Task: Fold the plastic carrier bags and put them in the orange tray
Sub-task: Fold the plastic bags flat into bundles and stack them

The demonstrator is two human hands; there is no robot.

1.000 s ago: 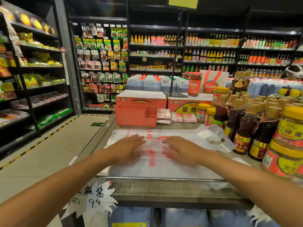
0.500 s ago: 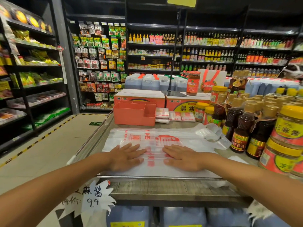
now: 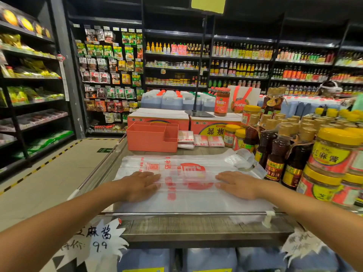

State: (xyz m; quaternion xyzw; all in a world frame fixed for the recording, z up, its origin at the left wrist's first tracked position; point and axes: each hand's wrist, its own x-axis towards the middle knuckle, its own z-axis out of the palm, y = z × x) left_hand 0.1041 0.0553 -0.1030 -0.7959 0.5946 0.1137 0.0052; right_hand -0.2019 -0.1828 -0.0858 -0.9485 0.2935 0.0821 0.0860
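A translucent white plastic carrier bag (image 3: 188, 173) with red print lies flat on the display table, its handles bunched at the right end. My left hand (image 3: 140, 184) presses flat on the bag's left part, fingers straight. My right hand (image 3: 238, 184) presses flat on its right part, palm down. The orange tray (image 3: 151, 137), with dividers inside, stands behind the bag at the table's back left. Several small folded bags (image 3: 200, 140) lie just right of the tray.
Dark sauce bottles (image 3: 275, 154) and yellow-lidded jars (image 3: 334, 152) crowd the table's right side, close to my right hand. Cartons (image 3: 159, 116) stand behind the tray. A metal rail (image 3: 186, 213) edges the table's front. An aisle floor (image 3: 49, 177) opens at left.
Both hands have slid apart along the bag, the left one leftward and the right one rightward, smoothing it flat. The bag has stayed in place.
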